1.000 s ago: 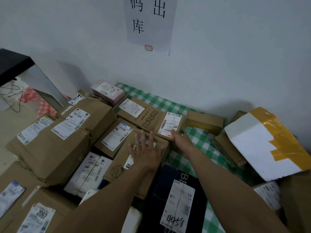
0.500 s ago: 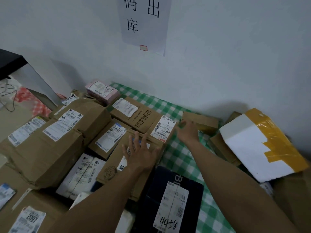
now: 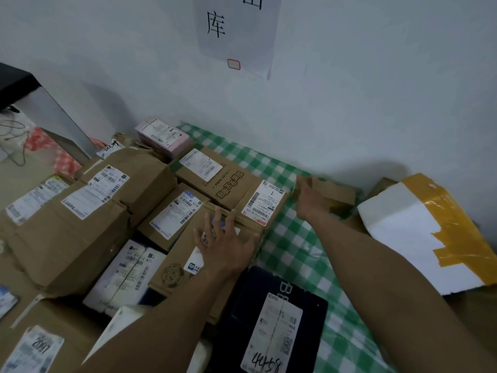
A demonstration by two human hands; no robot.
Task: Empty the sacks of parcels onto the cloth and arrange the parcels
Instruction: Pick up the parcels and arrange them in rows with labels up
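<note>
We can read 库 on the wall sheet (image 3: 236, 30), a handwritten 4458 on the dark parcel (image 3: 271, 332), 2097 on a brown box (image 3: 40, 348), and 1 on a small box (image 3: 265, 201).

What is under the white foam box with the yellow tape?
Brown cardboard parcels poke out beneath the white foam box, which lies tilted on them. What lies under its middle is covered.

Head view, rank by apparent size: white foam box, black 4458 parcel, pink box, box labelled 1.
1. white foam box
2. black 4458 parcel, cropped by the frame and nearer the camera
3. pink box and box labelled 1 look alike; pink sits farther away, so unranked
</note>
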